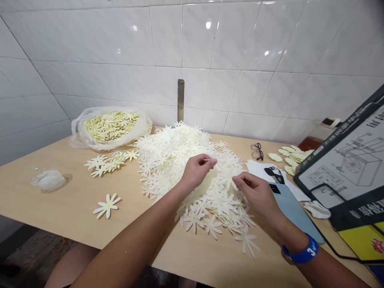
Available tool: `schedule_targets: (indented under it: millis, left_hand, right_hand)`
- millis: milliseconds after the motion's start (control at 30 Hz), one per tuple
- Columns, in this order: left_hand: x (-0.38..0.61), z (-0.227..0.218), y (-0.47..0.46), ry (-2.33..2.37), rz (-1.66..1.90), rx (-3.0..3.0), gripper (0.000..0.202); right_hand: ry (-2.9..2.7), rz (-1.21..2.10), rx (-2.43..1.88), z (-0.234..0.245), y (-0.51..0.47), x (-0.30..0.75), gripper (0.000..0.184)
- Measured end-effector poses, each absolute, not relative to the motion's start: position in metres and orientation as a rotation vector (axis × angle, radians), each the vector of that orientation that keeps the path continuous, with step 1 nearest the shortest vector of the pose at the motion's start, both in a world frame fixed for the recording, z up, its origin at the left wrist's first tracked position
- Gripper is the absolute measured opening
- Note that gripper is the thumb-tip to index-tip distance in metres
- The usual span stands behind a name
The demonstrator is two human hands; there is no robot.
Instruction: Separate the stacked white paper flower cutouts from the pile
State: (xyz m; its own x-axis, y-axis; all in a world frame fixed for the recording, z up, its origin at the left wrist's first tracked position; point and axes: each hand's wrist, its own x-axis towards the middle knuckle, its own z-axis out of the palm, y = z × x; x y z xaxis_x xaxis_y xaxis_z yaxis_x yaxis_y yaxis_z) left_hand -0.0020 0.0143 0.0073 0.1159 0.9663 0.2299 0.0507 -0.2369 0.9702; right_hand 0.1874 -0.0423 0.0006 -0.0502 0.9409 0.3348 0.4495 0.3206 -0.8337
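Note:
A large heap of white flower-shaped cutouts point(168, 152) with long petals lies in the middle of the table. Over the heap, my left hand point(195, 173) is closed in a pinch on a thin white strip point(209, 160), perhaps a petal seen edge-on. My right hand point(255, 192), wearing a blue wristband point(304, 252), pinches a white petal piece point(235, 183) at the heap's right side. Whether that piece belongs to a whole flower is hard to see. One pale yellow flower point(107, 206) sits alone to the left of my left forearm.
At the back left stands a clear plastic bag point(147, 122) of yellowish flowers, with a small flower stack point(109, 163) before it. A crumpled plastic bundle point(49, 180) lies far left. On the right are glasses point(257, 152), a light-blue phone-like slab point(295, 212) and a printed box point(345, 168).

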Motion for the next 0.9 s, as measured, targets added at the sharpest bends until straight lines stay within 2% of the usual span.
schedule_targets:
  millis: [100, 233, 367, 467, 567, 733, 900]
  left_hand:
    - [-0.006, 0.015, 0.013, 1.224, 1.227, 1.596, 0.041]
    - [-0.027, 0.041, -0.001, 1.628, 0.886, 1.851, 0.043]
    - [-0.076, 0.053, -0.05, 1.878, 0.892, 1.854, 0.055]
    - [-0.134, 0.03, -0.094, 2.141, 1.075, 1.819, 0.045]
    - [-0.19, -0.011, -0.122, 2.431, 0.987, 1.792, 0.054]
    - [-0.216, -0.042, -0.133, 2.354, 1.031, 1.678, 0.036]
    - [-0.166, -0.016, -0.117, 2.052, 1.377, 1.54, 0.027]
  right_hand:
    - [-1.729, 0.615, -1.341, 0.003, -0.042, 0.188, 0.038]
    - [-1.838, 0.407, -1.525, 0.003, -0.041, 0.19, 0.032]
    - [-1.78, 0.178, -1.508, 0.0, -0.041, 0.189, 0.046]
    - [-1.745, 0.137, -1.428, -0.003, -0.044, 0.184, 0.043]
    - [-1.769, 0.153, -1.371, -0.006, -0.047, 0.18, 0.036]
    - [-1.802, 0.193, -1.307, -0.012, -0.05, 0.177, 0.029]
    - [-1.821, 0.189, -1.182, -0.009, -0.054, 0.177, 0.022]
